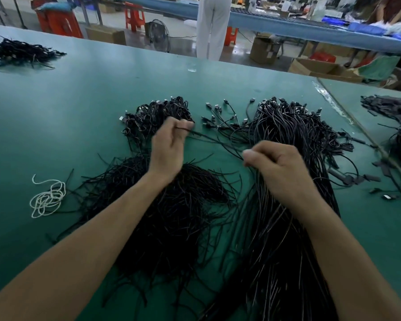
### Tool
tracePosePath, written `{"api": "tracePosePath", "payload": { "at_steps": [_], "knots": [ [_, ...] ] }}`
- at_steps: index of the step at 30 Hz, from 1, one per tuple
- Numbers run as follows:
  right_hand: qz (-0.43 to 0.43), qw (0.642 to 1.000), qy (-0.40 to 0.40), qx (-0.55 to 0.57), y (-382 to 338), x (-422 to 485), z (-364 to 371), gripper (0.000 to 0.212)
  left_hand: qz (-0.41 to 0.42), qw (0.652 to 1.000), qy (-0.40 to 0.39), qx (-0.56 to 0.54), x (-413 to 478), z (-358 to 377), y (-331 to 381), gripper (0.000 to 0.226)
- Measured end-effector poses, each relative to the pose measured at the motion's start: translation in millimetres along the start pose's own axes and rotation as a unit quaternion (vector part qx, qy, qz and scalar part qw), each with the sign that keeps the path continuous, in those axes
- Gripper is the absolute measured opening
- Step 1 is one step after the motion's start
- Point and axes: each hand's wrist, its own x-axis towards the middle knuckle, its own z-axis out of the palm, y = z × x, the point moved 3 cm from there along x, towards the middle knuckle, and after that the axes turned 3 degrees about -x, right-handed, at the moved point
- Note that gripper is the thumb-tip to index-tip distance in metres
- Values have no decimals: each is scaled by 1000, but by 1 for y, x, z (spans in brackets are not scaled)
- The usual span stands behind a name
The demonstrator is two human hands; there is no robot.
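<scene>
Both hands work over a green table (79, 117) strewn with black cables. My left hand (169, 144) pinches a thin black cable (218, 141) just in front of a coiled heap of bundled cables (155, 114). That cable stretches right to my right hand (276, 165), whose curled fingers grip it above a long sheaf of loose cables (287, 135). A flat pile of thin black ties (171, 205) lies under my left forearm.
A white string tangle (46, 200) lies at the left. Another black bundle (21, 50) sits far left, and more cables (389, 107) lie on the adjoining table at the right. Beyond the far edge stand a person in white (212, 26), a fan (159, 34) and cardboard boxes.
</scene>
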Motion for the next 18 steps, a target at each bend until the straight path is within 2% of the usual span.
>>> {"api": "tracePosePath", "payload": {
  "at_steps": [2, 4, 5, 7, 8, 9, 11, 12, 14, 16, 18],
  "knots": [
    [71, 992, 99, -16, 27, 1, -15, 25, 40, 995, 95, 5, 6, -19, 6, 24],
    [122, 979, 130, -98, 46, 0, -24, 27, 90, 987, 121, 56, 6, -28, 18, 30],
    [146, 973, 93, -151, 54, 1, -24, 26, 119, 982, 106, 99, 4, -28, 25, 32],
    [182, 949, -44, -255, 64, 1, -15, 21, 179, 963, 40, 196, -1, -20, 39, 31],
    [179, 932, -114, -295, 63, -1, -8, 27, 204, 948, -4, 246, -4, -15, 44, 31],
    [155, 924, -164, -310, 60, -3, -1, 47, 223, 929, -49, 290, -8, -9, 47, 32],
    [73, 948, -185, -249, 44, -5, 14, 80, 244, 895, -119, 353, -17, 1, 50, 34],
    [31, 963, -176, -204, 34, -6, 21, 81, 248, 884, -141, 371, -21, 7, 51, 34],
    [-34, 979, -152, -128, 22, -11, 34, 59, 243, 878, -169, 375, -28, 15, 53, 32],
    [-75, 991, -92, -65, 15, -13, 38, 34, 231, 883, -177, 367, -31, 19, 51, 31],
    [-62, 998, -19, -1, 16, -10, 34, 27, 196, 899, -178, 350, -31, 14, 49, 31]
  ]
}}
